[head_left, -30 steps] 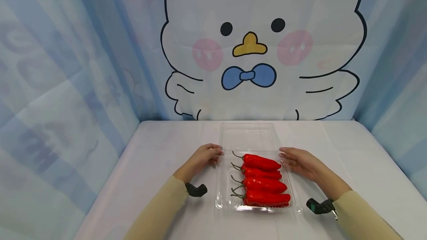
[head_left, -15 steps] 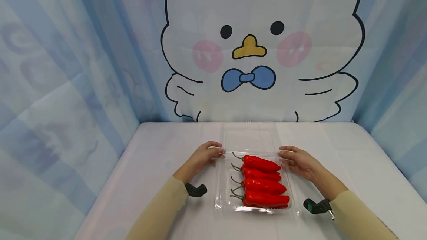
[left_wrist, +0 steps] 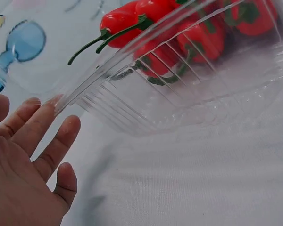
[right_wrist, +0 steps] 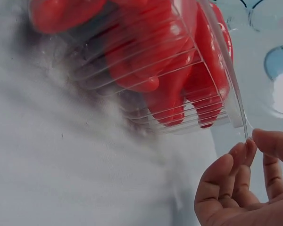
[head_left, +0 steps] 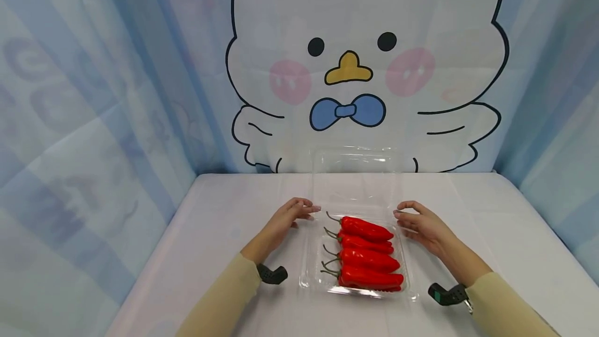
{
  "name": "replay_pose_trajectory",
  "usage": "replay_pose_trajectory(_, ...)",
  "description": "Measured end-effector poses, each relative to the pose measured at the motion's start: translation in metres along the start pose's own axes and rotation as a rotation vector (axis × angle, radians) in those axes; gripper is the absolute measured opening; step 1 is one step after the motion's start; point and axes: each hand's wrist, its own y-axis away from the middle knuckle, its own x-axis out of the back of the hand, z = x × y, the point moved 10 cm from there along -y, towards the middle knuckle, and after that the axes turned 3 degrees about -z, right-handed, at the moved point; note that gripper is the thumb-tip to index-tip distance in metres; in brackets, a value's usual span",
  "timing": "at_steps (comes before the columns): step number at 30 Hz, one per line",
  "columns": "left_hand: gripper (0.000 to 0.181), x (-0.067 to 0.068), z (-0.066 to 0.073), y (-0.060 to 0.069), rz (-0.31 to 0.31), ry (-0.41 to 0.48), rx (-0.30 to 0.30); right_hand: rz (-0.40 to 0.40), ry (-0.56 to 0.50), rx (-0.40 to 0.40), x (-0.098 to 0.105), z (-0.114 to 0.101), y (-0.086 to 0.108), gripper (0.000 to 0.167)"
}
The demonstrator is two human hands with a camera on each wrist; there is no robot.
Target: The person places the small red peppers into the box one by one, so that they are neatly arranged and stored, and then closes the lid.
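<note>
A clear plastic clamshell box [head_left: 306, 269] lies on the table with several red peppers [head_left: 369, 259] inside, their green stems to the left. Its clear lid [head_left: 355, 191] stands tilted up at the back, joined along the rear edge. My left hand [head_left: 283, 225] is by the rear left corner. In the left wrist view its fingers [left_wrist: 49, 150] are spread and fairly straight, one tip touching the rim. At the rear right corner, my right hand [head_left: 428, 228] pinches the thin plastic edge with thumb and fingertips [right_wrist: 269, 141], the other fingers bent.
A white cloth covers the table [head_left: 243, 191]. Behind it hangs a curtain [head_left: 355, 4] printed with a cartoon bird, and blue curtains [head_left: 93, 134] close in both sides. A black wrist mount [head_left: 449, 294] sits on each sleeve.
The lid, lying back almost flat before, has risen and now stands up against the curtain. Both hands have shifted slightly at the rear corners. The peppers stay put in the box.
</note>
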Motion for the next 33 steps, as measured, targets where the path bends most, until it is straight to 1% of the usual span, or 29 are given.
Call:
replay_pose_trajectory(4, 0.045, -0.004, 0.003, 0.003, -0.035, -0.026, -0.011, 0.006, -0.045, 0.002, 0.002, 0.003, 0.003, 0.006)
replay_pose_trajectory(5, 0.045, -0.005, 0.003, 0.004, -0.039, -0.025, -0.005, 0.008, -0.053, 0.005, 0.003, 0.004, 0.004, 0.004)
replay_pose_trajectory(7, 0.045, -0.006, 0.003, 0.005, -0.047, -0.023, 0.000, -0.001, -0.057, 0.015, 0.002, 0.005, 0.005, 0.011)
replay_pose_trajectory(9, 0.045, -0.007, 0.003, 0.007, -0.051, -0.005, 0.003, -0.009, -0.058, 0.024, 0.000, 0.006, 0.007, 0.014)
replay_pose_trajectory(12, 0.043, -0.007, 0.002, 0.010, -0.053, 0.033, 0.007, -0.028, -0.058, 0.025, -0.002, 0.007, 0.009, 0.012)
replay_pose_trajectory(14, 0.036, -0.008, 0.001, 0.012, -0.058, 0.059, 0.002, -0.043, -0.043, 0.027, -0.004, 0.008, 0.012, 0.007)
replay_pose_trajectory(15, 0.030, -0.008, 0.001, 0.013, -0.062, 0.073, 0.002, -0.054, -0.030, 0.030, -0.005, 0.008, 0.014, 0.007)
replay_pose_trajectory(17, 0.023, -0.009, 0.001, 0.014, -0.069, 0.081, -0.010, -0.079, 0.007, 0.045, -0.007, 0.007, 0.017, 0.017)
replay_pose_trajectory(19, 0.023, -0.010, 0.002, 0.016, -0.069, 0.091, -0.021, -0.092, 0.049, 0.064, -0.008, 0.006, 0.019, 0.028)
replay_pose_trajectory(21, 0.024, -0.009, 0.003, 0.016, -0.053, 0.100, -0.035, -0.091, 0.090, 0.081, -0.009, 0.005, 0.019, 0.037)
replay_pose_trajectory(23, 0.023, -0.008, 0.005, 0.016, -0.034, 0.105, -0.049, -0.070, 0.118, 0.095, -0.009, 0.003, 0.019, 0.039)
replay_pose_trajectory(27, 0.021, -0.005, 0.005, 0.012, 0.009, 0.103, -0.075, -0.008, 0.166, 0.118, -0.007, -0.003, 0.019, 0.032)
replay_pose_trajectory(30, 0.021, -0.003, 0.007, 0.010, 0.051, 0.107, -0.085, 0.020, 0.166, 0.128, -0.007, -0.007, 0.019, 0.026)
replay_pose_trajectory(33, 0.020, 0.001, 0.008, 0.007, 0.101, 0.101, -0.087, 0.029, 0.145, 0.136, -0.007, -0.010, 0.016, 0.026)
